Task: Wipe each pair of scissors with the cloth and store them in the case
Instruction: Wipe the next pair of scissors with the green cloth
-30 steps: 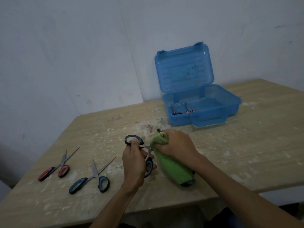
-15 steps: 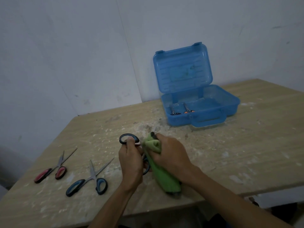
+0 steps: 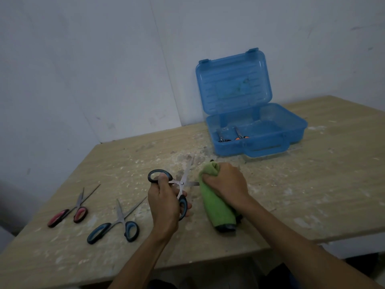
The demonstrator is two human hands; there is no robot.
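Observation:
My left hand grips the black-and-blue scissors by the handles, blades spread apart. One blade points up and away; the other reaches right and meets the green cloth. My right hand is closed around the cloth's upper end, while its lower end rests on the table. The blue case stands open at the back, lid upright, with two small scissors inside. On the left lie blue-handled scissors and red-handled scissors.
The wooden table is speckled with white dust and flecks. A pale wall runs behind it, close to the case. The table's near edge crosses just under my forearms.
The scissors' blades, earlier hidden inside the cloth, now show, spread apart. My right hand and the cloth have slid right along one blade toward its tip.

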